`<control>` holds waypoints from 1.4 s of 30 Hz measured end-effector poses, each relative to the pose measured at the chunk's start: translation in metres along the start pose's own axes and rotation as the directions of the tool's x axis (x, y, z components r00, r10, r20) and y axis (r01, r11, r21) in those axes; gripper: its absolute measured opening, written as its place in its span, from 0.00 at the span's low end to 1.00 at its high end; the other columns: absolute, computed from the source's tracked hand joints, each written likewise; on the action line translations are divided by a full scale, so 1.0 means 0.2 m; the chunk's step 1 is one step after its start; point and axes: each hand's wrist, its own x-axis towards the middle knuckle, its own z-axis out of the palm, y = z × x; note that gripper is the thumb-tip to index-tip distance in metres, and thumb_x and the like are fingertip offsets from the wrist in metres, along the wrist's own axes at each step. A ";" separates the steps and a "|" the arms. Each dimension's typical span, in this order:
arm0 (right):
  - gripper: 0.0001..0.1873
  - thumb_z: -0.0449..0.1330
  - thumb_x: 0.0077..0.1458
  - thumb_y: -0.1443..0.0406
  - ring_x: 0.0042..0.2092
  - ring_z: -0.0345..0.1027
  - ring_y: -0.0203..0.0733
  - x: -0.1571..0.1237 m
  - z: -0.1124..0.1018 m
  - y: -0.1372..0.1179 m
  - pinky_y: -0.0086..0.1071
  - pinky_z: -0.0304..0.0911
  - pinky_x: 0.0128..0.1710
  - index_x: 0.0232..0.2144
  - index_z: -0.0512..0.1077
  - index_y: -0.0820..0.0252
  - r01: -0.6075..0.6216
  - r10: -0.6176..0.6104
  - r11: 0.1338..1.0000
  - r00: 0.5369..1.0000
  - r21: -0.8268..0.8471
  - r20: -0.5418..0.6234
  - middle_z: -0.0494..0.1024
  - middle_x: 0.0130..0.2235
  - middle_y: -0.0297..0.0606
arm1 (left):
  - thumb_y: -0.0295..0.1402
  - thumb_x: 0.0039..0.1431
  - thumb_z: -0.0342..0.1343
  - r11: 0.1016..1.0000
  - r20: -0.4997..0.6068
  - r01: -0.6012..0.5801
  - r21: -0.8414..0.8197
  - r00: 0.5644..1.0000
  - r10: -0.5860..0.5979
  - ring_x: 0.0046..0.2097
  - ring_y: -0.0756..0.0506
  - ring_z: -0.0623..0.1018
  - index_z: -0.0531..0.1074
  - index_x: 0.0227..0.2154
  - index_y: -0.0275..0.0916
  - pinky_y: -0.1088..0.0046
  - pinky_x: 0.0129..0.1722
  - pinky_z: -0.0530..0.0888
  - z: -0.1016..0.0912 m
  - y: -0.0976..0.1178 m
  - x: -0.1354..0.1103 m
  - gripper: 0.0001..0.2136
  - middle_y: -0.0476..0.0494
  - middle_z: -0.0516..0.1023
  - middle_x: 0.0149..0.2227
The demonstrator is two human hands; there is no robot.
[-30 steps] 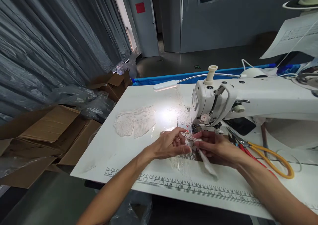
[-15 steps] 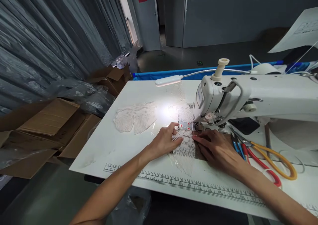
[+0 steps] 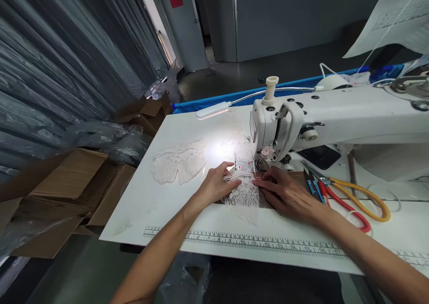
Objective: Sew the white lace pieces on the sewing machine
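Note:
A white lace piece (image 3: pixel 244 200) with a scalloped, dotted trim lies just in front of the sewing machine's (image 3: pixel 351 120) presser foot. My left hand (image 3: pixel 214 185) grips its left side, with the thumb over the trim and the index finger reaching toward the metal plate. On the right edge of the lace, the bent fingers of my right hand (image 3: pixel 286 191) pinch the fabric close to the foot. The needle itself is too small to make out. Another lace piece (image 3: pixel 179 163), notched at its lower edge, lies flat to the left.
A lit lamp bar (image 3: pixel 212 110) hangs over the white table (image 3: pixel 134 205). Orange-handled scissors (image 3: pixel 365 196) and red-handled scissors (image 3: pixel 351 210) lie beside blue snips (image 3: pixel 314 188) at right. A printed ruler (image 3: pixel 261 243) runs along the front edge. Cardboard boxes (image 3: pixel 70 174) stand at left.
The camera view has turned, shifting the machine and hands somewhat leftward in the picture. Both hands keep their places on the lace by the presser foot, with little visible finger movement.

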 end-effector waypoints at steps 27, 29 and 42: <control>0.22 0.51 0.62 0.65 0.48 0.67 0.49 -0.03 0.02 0.01 0.48 0.68 0.50 0.58 0.68 0.56 -0.102 0.105 0.992 0.994 0.072 -0.037 0.72 0.46 0.47 | 0.41 0.51 0.65 0.996 -0.045 -0.062 -0.066 0.997 0.059 0.34 0.48 0.75 0.71 0.52 0.40 0.73 0.35 0.69 0.03 -0.02 0.02 0.25 0.49 0.73 0.32; 0.23 0.50 0.63 0.66 0.47 0.69 0.47 -0.04 -0.01 0.00 0.47 0.69 0.50 0.59 0.66 0.54 -0.122 0.124 0.988 0.992 0.096 -0.015 0.71 0.47 0.46 | 0.42 0.51 0.65 0.996 -0.043 -0.060 -0.071 0.997 0.057 0.34 0.48 0.74 0.71 0.52 0.40 0.73 0.35 0.69 0.03 -0.02 0.02 0.25 0.49 0.73 0.32; 0.20 0.53 0.61 0.67 0.51 0.66 0.50 -0.07 0.00 0.01 0.49 0.67 0.51 0.53 0.73 0.50 -0.011 0.011 1.000 0.999 0.001 0.050 0.71 0.49 0.46 | 0.45 0.52 0.64 0.997 -0.052 -0.076 -0.034 0.996 0.074 0.33 0.49 0.74 0.71 0.51 0.41 0.74 0.32 0.70 0.03 -0.03 0.02 0.25 0.46 0.75 0.37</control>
